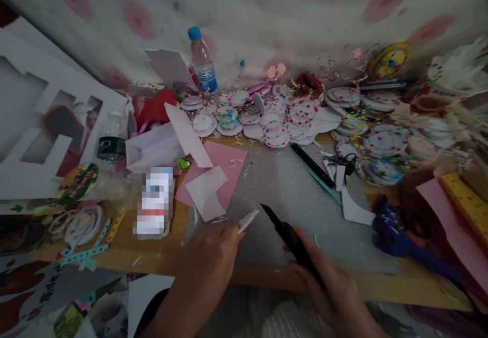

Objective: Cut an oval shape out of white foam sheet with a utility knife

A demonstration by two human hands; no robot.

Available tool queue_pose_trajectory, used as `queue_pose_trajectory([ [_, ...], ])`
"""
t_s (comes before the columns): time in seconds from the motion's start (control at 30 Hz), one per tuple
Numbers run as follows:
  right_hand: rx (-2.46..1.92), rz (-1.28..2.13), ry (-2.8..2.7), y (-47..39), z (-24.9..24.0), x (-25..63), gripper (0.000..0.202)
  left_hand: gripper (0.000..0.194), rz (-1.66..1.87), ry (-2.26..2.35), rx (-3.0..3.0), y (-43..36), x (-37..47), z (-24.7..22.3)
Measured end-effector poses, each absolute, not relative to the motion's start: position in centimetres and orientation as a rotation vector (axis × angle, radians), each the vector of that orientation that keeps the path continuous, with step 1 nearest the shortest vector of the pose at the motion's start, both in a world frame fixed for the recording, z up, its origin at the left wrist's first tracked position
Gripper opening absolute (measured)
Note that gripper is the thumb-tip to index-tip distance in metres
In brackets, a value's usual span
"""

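My left hand [217, 249] pinches a small piece of white foam board [248, 221] above the front of the grey cutting mat [267, 180]. Fingers of my right hand [320, 277] are wrapped round a black utility knife [292, 241]. Its dark blade points up and left, close to the white piece but apart from it. Behind my left hand, a cut white board offcut [207, 193] lies on a pink sheet [234, 160]. A black pen-like tool [312, 164] and a teal strip [324, 186] rest on the mat's right side.
Many round white discs with coloured dots [276, 119] are heaped along the back. A water bottle [203, 63] stands behind them. On the left are a phone [153, 203], an open white box [156, 147] and large cut boards [23, 124]. A blue glue gun [396, 231] lies right.
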State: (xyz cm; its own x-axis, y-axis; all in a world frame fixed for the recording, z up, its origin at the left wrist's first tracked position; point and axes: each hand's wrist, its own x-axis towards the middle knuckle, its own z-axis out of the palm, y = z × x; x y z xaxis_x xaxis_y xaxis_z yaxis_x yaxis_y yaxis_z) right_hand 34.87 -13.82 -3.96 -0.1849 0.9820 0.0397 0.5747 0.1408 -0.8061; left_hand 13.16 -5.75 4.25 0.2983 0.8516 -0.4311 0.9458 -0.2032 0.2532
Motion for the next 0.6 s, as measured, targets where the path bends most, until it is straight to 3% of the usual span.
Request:
queue_pose_trajectory([
  [0.23,-1.571,0.744,-1.961,-13.8,-3.0,35.9,0.059,0.029,-0.198,1.613,2.019,-7.4,13.9,3.4],
  [0.6,-1.329,1.023,-1.98,-13.6,1.0,34.8,0.064,0.03,-0.364,1.669,2.064,-7.4,14.5,3.5],
])
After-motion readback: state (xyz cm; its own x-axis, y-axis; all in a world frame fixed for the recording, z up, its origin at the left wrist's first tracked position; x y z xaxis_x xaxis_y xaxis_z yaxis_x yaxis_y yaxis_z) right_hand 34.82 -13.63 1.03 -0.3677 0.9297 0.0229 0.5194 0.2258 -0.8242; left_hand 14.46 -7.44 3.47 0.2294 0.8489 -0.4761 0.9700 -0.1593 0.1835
